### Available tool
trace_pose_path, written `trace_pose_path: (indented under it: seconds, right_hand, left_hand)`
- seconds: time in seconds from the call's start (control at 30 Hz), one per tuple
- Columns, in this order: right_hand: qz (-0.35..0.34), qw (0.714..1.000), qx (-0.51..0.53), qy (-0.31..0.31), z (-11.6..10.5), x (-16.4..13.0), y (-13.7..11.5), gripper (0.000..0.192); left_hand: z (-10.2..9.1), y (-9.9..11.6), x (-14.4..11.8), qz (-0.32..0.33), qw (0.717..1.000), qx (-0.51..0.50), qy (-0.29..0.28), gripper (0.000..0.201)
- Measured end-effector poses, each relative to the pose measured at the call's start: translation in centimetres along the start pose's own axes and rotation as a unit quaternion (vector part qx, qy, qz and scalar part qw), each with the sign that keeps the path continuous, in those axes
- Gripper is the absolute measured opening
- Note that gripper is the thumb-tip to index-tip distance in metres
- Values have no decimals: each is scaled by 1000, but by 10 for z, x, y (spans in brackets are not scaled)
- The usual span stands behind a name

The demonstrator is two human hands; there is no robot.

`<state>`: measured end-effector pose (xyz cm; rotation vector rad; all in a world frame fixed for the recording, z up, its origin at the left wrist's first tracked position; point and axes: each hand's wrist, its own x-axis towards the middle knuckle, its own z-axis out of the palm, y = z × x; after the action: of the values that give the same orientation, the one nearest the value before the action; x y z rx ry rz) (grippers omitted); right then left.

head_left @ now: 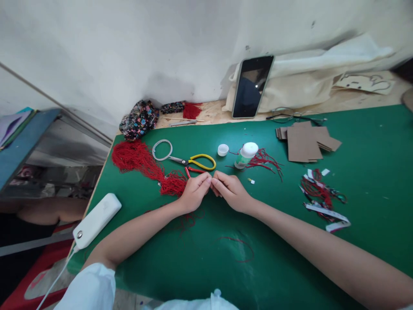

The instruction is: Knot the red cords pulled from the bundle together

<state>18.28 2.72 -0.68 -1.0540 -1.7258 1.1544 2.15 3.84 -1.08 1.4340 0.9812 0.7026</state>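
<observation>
My left hand (194,191) and my right hand (229,191) meet fingertip to fingertip over the green table mat (200,258). Both pinch something small between them, seemingly a thin red cord; the item itself is hidden by the fingers. A pile of red cords (142,162) lies just left of my left hand. Loose red cord (238,249) trails on the mat below my wrists. Yellow-handled scissors (196,162) lie just beyond my fingertips.
A white bottle (245,154) and its cap (223,150) stand behind the hands, a white ring (162,150) by the scissors. Cardboard pieces (305,142), cord scraps (322,198), a phone (252,86) and a white power bank (97,219) surround them.
</observation>
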Motion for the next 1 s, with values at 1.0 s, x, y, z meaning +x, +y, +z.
trace_pose_path:
  seconds: [1.0]
  right_hand:
    - [34,993,115,25,-3,5,2,39]
  left_hand:
    - [3,6,5,-31,982,-188,17,37]
